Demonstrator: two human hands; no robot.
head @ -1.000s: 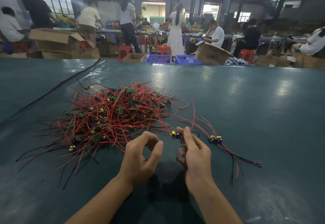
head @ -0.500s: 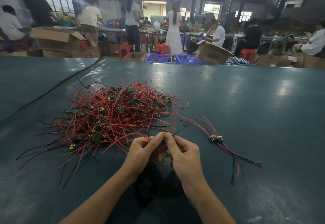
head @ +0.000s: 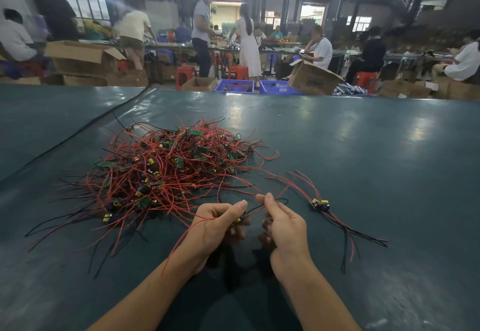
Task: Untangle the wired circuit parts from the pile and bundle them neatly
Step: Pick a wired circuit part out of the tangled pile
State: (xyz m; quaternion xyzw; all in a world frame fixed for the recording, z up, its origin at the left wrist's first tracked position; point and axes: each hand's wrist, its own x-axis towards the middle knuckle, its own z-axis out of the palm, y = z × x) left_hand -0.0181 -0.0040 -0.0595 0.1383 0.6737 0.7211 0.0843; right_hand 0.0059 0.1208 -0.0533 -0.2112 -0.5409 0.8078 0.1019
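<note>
The small wired circuit part with yellow bits [head: 240,219] is now sitting inside the left hand [head: 220,225], whose grip is curling round it w/ the thumb lying along the top. Half a sec ago both hands were pressing together over it, and a sec ago the right hand alone was holding it. The right hand [head: 284,224] is now easing slightly away, its grip pinching the part's thin black lead [head: 255,208] btwn thumb and forefinger, so the lead is stretching out btwn the two hands. One long red lead [head: 181,237] is trailing back over the left wrist. Judging by that, the part is coming free of the tangled pile of red-wired green boards [head: 166,169], which is lying just beyond the left hand and looking no different. The one already-separated circuit part with straightened red and black wires [head: 320,204] is staying put just right of the right hand on the dark green bench [head: 376,149], so the bundle is only just starting
</note>
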